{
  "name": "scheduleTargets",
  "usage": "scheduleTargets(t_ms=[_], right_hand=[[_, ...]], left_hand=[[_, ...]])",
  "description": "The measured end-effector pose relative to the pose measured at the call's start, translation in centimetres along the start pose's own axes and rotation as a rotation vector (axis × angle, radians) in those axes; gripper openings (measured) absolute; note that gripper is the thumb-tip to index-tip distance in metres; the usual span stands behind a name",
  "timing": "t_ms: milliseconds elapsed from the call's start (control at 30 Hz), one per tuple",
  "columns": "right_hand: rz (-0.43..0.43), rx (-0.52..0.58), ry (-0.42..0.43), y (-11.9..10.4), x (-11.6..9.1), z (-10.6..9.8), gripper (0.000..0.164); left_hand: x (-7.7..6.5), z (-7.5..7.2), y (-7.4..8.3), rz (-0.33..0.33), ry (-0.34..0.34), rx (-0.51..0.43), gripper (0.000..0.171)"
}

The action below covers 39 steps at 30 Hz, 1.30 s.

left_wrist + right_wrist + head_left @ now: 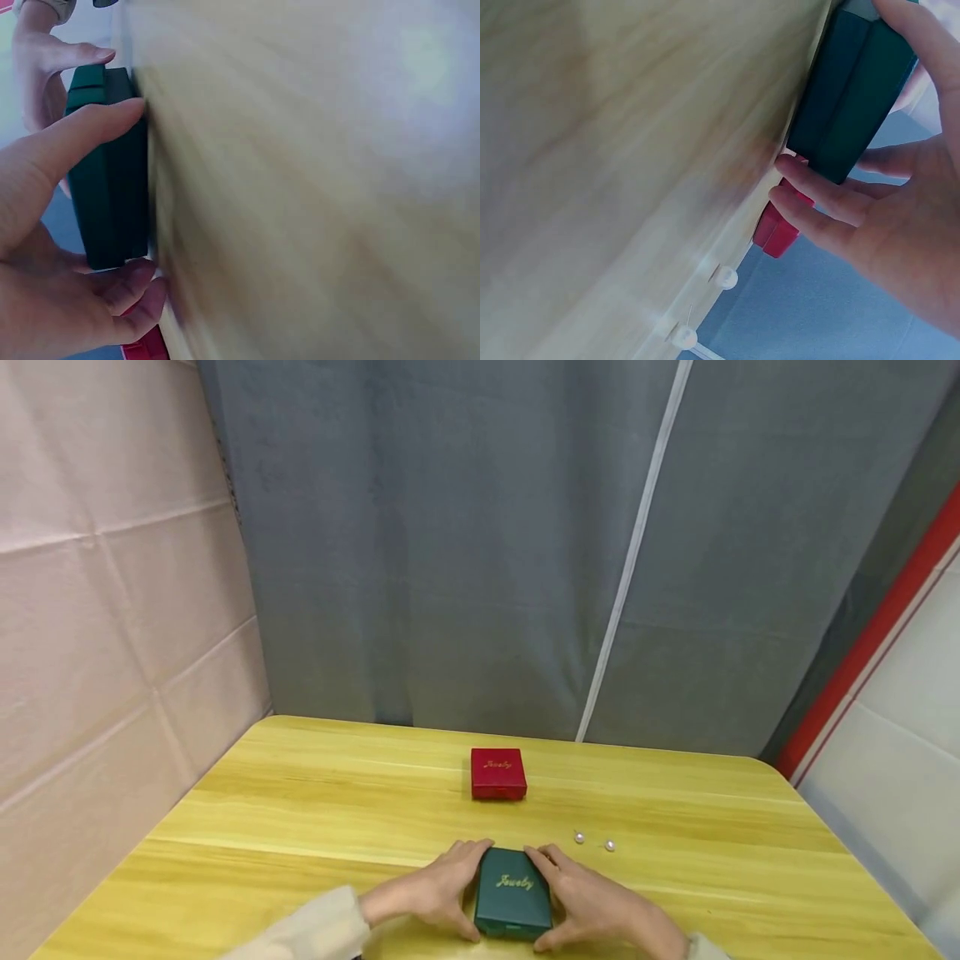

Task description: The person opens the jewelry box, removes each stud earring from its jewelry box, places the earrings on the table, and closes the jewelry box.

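Note:
A dark green jewelry box, its lid closed and marked with gold lettering, lies near the front edge of the table. My left hand grips its left side, thumb at the front corner and fingers round the back corner. On the opposite side my right hand holds it the same way. The left wrist view shows the left thumb along the box's side. In the right wrist view the right fingers curl round the far end of the box.
Behind the green box sits a closed red jewelry box with gold lettering. Two pearl stud earrings lie apart on the wood-grain table, beyond the right hand. A grey curtain hangs along the table's back edge.

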State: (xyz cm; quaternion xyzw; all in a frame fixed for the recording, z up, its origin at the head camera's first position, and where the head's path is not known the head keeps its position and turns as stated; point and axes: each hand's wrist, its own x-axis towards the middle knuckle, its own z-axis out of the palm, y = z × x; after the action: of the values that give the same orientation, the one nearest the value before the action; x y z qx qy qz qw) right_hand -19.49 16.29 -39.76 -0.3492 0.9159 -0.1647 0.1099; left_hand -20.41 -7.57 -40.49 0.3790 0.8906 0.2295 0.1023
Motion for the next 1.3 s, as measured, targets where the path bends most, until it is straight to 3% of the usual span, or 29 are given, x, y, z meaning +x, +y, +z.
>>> scheduleTargets(t_ms=[200, 433, 633, 767, 1300], right_hand=[[0.026, -0.023, -0.003, -0.4, 0.1, -0.2, 0.102], [-0.016, -0.132, 0.041, -1.3, 0.4, -0.4, 0.105], [-0.092, -0.266, 0.073, -2.2, 1.1, -0.2, 0.1], [-0.093, -0.317, 0.074, -2.6, 1.5, 0.0, 0.095], [-0.079, -0.359, 0.114, -3.3, 2.1, 0.4, 0.092]], left_hand=[[-0.2, 0.3, -0.3, -0.013, 0.008, -0.033, 0.101], [-0.2, 0.6, -0.4, -0.035, 0.02, -0.053, 0.103], [-0.1, 0.8, -0.4, -0.009, 0.03, -0.025, 0.1], [-0.1, 0.9, -0.5, 0.021, 0.035, -0.017, 0.099], [-0.2, 1.0, -0.7, 0.019, 0.038, -0.033, 0.098]])
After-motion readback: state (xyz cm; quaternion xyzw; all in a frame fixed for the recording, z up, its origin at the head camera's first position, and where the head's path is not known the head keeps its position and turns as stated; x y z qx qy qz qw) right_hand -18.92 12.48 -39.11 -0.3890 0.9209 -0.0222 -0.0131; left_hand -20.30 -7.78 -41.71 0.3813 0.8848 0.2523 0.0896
